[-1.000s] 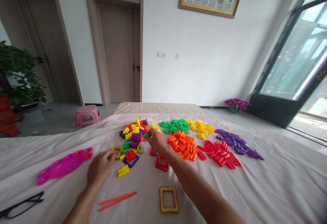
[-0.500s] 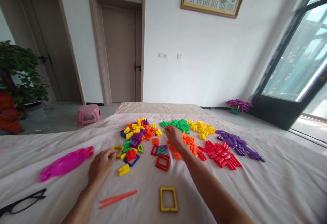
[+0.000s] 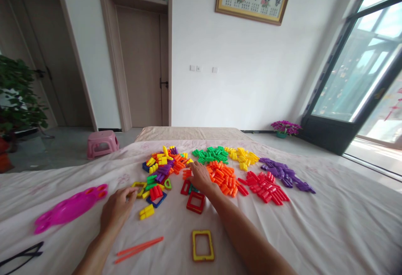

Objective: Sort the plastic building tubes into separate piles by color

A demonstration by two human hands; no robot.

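My right hand [image 3: 200,177] reaches over the right edge of a mixed pile of plastic building pieces [image 3: 163,167]. Its fingers look apart, beside a yellow piece [image 3: 189,161] and an orange piece [image 3: 186,174], with no held piece visible. Partly under this hand lie small frame tiles, including a red one [image 3: 185,187]. My left hand [image 3: 117,208] rests on the cloth, fingers curled, their tips by a yellow frame tile [image 3: 138,189]; its palm side is hidden. Near it are a red piece [image 3: 156,192], a blue frame [image 3: 159,201] and a yellow piece [image 3: 147,212].
Single-colour piles stretch rightward: green [image 3: 211,155], orange [image 3: 223,177], yellow [image 3: 243,157], red [image 3: 267,186] and purple [image 3: 286,173]. Nearer lie a red square frame [image 3: 195,210], a yellow frame [image 3: 203,258], orange sticks [image 3: 140,249], a magenta tray [image 3: 70,209] and black glasses [image 3: 23,255].
My right hand has moved left and nearer, from the green pile to the mixed pile's edge. My left hand has kept its place by the yellow frame. The camera view has shifted slightly.
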